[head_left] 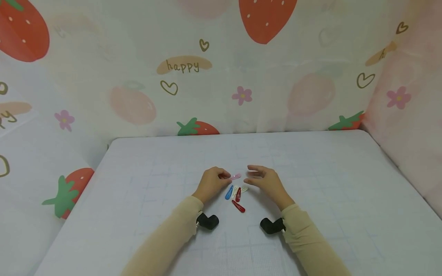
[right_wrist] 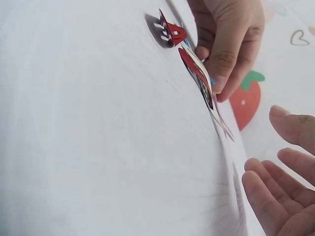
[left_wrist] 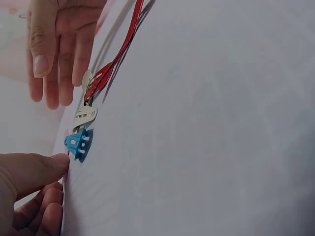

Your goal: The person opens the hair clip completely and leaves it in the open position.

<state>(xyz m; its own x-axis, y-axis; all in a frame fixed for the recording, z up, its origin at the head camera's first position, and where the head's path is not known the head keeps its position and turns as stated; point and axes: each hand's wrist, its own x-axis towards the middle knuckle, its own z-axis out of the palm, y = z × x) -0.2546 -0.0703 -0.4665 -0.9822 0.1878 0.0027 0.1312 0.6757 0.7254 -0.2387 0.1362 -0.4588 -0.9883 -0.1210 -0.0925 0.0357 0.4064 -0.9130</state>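
Reference: head view, 12 o'clock at the far table edge, dial centred on the glossy red teardrop-shaped snap hair clip (head_left: 238,194) that points toward 12. The left hand (head_left: 212,184), at 10 o'clock, pinches the near end of a translucent pink slim hair clip (head_left: 236,176) between thumb and fingers. The pink clip is at 12 o'clock, its free end directed toward 2; whether it touches the table cannot be told. The right hand (head_left: 267,184), between 2 and 3 o'clock, is spread, fingers extended and thumb apart, gripping nothing; its fingertips face the pink clip across a gap. A glossy blue teardrop-shaped snap clip (head_left: 229,192) lies at 9 o'clock. A slim off-white clip (head_left: 235,191) lies between the blue and the centre clip; a second off-white clip (head_left: 244,189) projects at 2 o'clock. A second glossy red snap clip (head_left: 238,206) lies at 6 o'clock, its axis running from 10 to 4. All components are on a table with a white, faintly grid-patterned cover (head_left: 165,172). Both forearms wear beige fabric sleeves (head_left: 172,232).
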